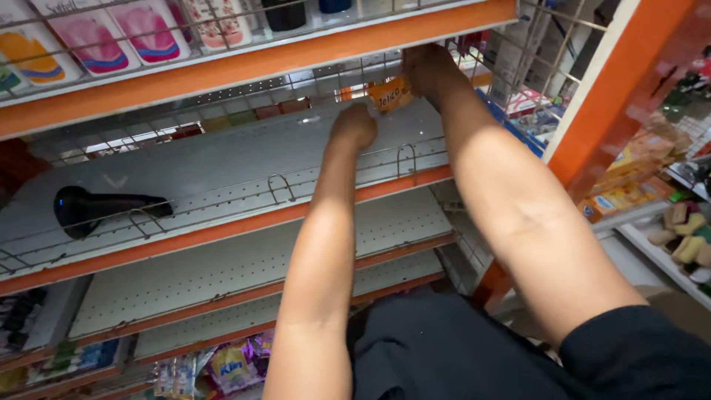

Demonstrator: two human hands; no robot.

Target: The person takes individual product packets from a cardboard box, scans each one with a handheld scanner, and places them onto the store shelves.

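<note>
Hands: right hand [424, 70] pinches orange tag [390, 95]; left hand [355, 124] fisted beside it.

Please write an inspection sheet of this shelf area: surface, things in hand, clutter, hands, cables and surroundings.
Surface: grey perforated metal shelf with orange front edge and wire rail, mostly bare.
Things in hand: small orange tag at the shelf back, between both hands.
Clutter: black handheld scanner lying on the shelf at its left end.
Hands: left hand closed in a fist beside the tag; right hand reaches to the back wire grid, touching the tag; grip unclear.
Cables: nothing seen.
Surroundings: packets on the shelf above, bare lower shelves, colourful packets at the bottom, another stocked rack at right.
</note>
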